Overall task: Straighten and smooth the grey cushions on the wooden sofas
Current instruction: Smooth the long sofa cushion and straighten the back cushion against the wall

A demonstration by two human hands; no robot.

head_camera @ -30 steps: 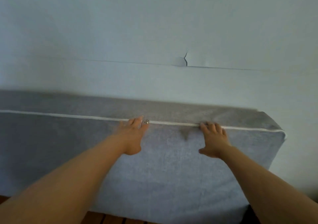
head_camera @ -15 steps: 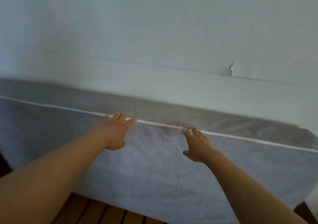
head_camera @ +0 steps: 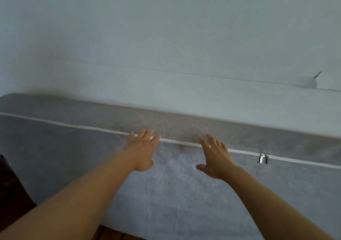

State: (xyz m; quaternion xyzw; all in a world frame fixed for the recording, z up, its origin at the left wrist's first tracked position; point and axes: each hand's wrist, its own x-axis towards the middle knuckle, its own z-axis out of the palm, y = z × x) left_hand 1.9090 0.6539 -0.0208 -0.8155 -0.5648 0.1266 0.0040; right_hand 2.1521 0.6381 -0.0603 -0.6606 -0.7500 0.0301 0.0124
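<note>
Both hands (head_camera: pixel 141 151) flat on cushion (head_camera: pixel 175 193), no txt

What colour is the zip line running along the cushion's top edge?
White, against the grey cushion; the zip line shows clearly in the head view.

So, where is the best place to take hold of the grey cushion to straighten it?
Probably its top edge, from the front and above. The cushion stands upright against the wall, so only its front and top band are reachable. Both the left hand and right hand are already open at the white zip seam, apart enough to hold it level.
</note>
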